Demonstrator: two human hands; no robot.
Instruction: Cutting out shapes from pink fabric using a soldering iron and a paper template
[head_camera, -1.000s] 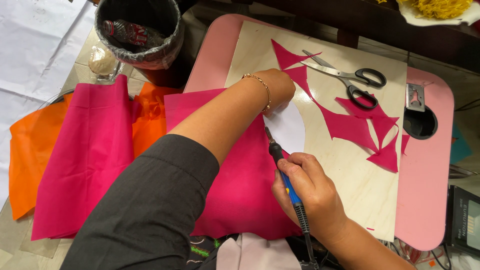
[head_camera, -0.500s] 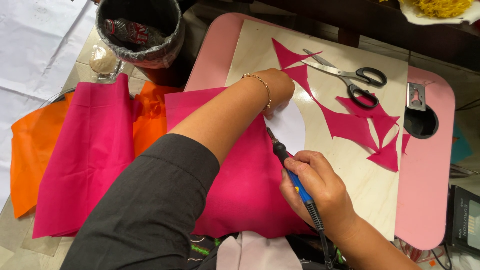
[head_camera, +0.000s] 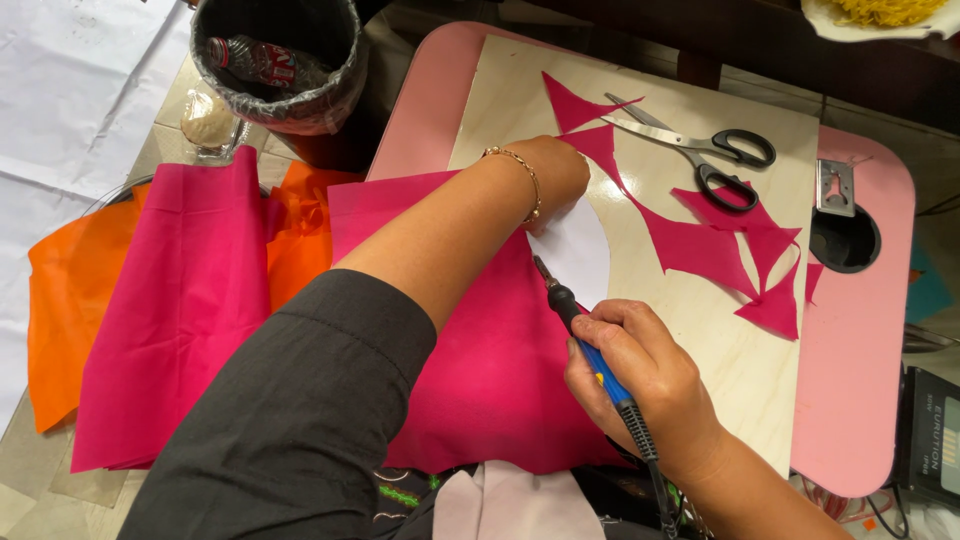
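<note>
Left hand (head_camera: 555, 175) pressed flat, forearm outstretched; right hand (head_camera: 640, 365) curled in a grip.

The left arm wears a dark charcoal sleeve (head_camera: 300, 400) of smooth fabric that ends near the elbow, leaving the forearm bare. A thin gold chain bracelet (head_camera: 525, 180) with small links circles the left wrist. The right forearm is bare, and both hands, left (head_camera: 560, 170) and right (head_camera: 640, 365), are ungloved and show no rings.
</note>
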